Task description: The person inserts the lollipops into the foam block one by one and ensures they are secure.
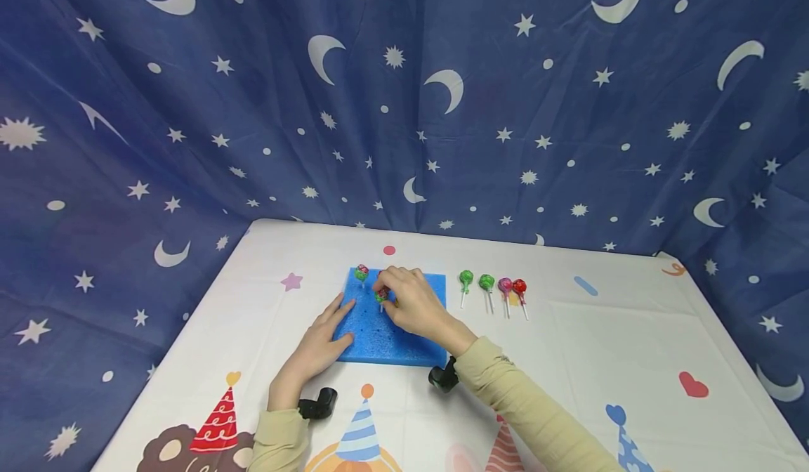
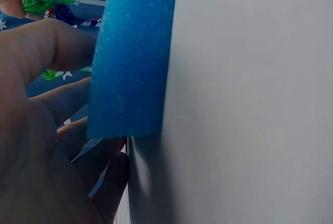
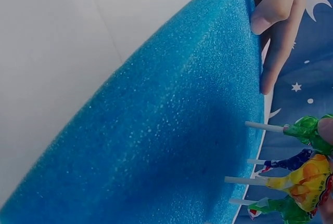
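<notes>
A blue foam block (image 1: 379, 342) lies on the table. My left hand (image 1: 321, 345) rests on its left edge with the fingers spread and fairly straight; in the left wrist view the fingers lie along its side. Over the block, my right hand (image 1: 413, 303) pinches a green-wrapped lollipop (image 3: 302, 130) by its head, stick toward the foam. Whether that stick is in the foam I cannot tell. Close by, a yellow lollipop (image 3: 302, 182), a dark blue lollipop (image 3: 291, 161) and a green-and-red lollipop (image 1: 362, 272) stand on the block, partly hidden by the right hand in the head view.
Right of the block, a row of loose lollipops lies on the white printed tablecloth (image 1: 607, 345): two green lollipops (image 1: 486, 282), a pink lollipop (image 1: 505, 286) and a red lollipop (image 1: 520, 287). A dark blue curtain (image 1: 379, 107) with moons and stars hangs behind the table.
</notes>
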Tool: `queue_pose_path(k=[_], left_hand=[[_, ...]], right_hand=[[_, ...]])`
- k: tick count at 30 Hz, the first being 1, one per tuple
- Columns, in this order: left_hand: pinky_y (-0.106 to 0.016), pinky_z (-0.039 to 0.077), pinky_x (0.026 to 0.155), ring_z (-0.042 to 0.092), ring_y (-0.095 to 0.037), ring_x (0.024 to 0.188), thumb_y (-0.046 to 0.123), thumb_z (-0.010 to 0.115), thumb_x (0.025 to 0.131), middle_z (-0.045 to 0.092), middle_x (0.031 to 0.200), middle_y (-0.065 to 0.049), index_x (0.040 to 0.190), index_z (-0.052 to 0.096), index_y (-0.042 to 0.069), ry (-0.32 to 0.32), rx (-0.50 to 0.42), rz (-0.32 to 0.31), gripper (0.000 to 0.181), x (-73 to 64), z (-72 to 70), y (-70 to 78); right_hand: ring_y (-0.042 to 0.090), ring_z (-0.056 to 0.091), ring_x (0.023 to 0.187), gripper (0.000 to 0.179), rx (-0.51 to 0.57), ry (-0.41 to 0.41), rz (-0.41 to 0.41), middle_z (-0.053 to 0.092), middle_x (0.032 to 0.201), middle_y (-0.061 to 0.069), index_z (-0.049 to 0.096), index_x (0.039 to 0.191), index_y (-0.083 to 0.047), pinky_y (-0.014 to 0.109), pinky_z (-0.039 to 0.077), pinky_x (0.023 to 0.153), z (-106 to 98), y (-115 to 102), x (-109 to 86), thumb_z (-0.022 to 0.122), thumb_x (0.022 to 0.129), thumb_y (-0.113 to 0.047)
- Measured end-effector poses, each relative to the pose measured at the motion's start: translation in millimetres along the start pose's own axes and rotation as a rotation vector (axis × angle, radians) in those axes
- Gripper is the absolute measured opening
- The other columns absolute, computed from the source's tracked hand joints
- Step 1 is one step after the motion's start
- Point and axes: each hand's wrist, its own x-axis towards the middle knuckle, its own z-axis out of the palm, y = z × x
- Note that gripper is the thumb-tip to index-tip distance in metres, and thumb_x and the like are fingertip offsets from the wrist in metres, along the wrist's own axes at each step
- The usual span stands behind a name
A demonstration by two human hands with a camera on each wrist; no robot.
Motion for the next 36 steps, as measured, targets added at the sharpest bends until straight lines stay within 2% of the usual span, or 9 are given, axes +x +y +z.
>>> queue_pose_path(k=[8, 13, 18, 21, 26, 36], left_hand=[[-0.074, 0.019, 0.107, 0.020, -0.049, 0.144, 0.020, 0.054, 0.090, 0.020, 0.161, -0.014, 0.148, 0.037, 0.012, 0.055, -0.011, 0.054, 0.061, -3.3, 0.1, 1.2], [-0.072, 0.015, 0.111, 0.016, -0.044, 0.147, 0.019, 0.053, 0.092, 0.016, 0.162, -0.011, 0.150, 0.034, 0.014, 0.029, -0.014, 0.032, 0.061, -2.9, -0.6, 1.5], [-0.075, 0.017, 0.107, 0.020, -0.048, 0.144, 0.019, 0.054, 0.090, 0.019, 0.161, -0.013, 0.149, 0.037, 0.013, 0.050, -0.011, 0.049, 0.061, -3.2, -0.6, 2.4], [-0.075, 0.018, 0.107, 0.020, -0.047, 0.145, 0.019, 0.054, 0.090, 0.019, 0.161, -0.013, 0.149, 0.037, 0.013, 0.053, -0.014, 0.044, 0.062, -3.3, -0.4, 2.5], [-0.071, 0.015, 0.112, 0.015, -0.044, 0.147, 0.018, 0.053, 0.092, 0.015, 0.163, -0.011, 0.150, 0.034, 0.014, 0.020, -0.014, 0.015, 0.061, -2.3, -0.9, 2.3], [-0.069, 0.016, 0.113, 0.014, -0.042, 0.148, 0.019, 0.053, 0.093, 0.014, 0.163, -0.010, 0.151, 0.033, 0.015, 0.009, -0.010, 0.007, 0.062, -1.6, -0.8, 3.0]], right_hand=[[0.011, 0.058, 0.089, 0.020, -0.085, 0.003, -0.032, 0.064, 0.094, -0.007, 0.063, 0.098, -0.017, 0.034, 0.043, 0.089, 2, 0, 0.9, 0.072, 0.082, -0.008], [0.012, 0.058, 0.089, 0.019, -0.156, 0.013, -0.057, 0.064, 0.094, -0.007, 0.062, 0.099, -0.018, 0.035, 0.043, 0.091, 4, -1, 0.8, 0.072, 0.083, -0.012], [0.012, 0.058, 0.091, 0.019, -0.198, 0.025, -0.065, 0.065, 0.097, -0.007, 0.062, 0.097, -0.019, 0.038, 0.042, 0.096, 6, -1, 0.0, 0.073, 0.083, -0.014], [0.013, 0.059, 0.092, 0.019, -0.213, 0.028, -0.072, 0.066, 0.098, -0.007, 0.062, 0.097, -0.019, 0.040, 0.041, 0.097, 7, -1, -0.8, 0.073, 0.083, -0.014], [0.013, 0.059, 0.092, 0.017, -0.236, 0.032, -0.086, 0.065, 0.097, -0.006, 0.062, 0.096, -0.019, 0.040, 0.042, 0.097, 10, -1, -2.0, 0.072, 0.084, -0.014], [0.014, 0.059, 0.094, 0.016, -0.249, 0.024, -0.090, 0.065, 0.099, -0.006, 0.063, 0.097, -0.019, 0.040, 0.041, 0.098, 12, -1, -4.7, 0.071, 0.085, -0.014]])
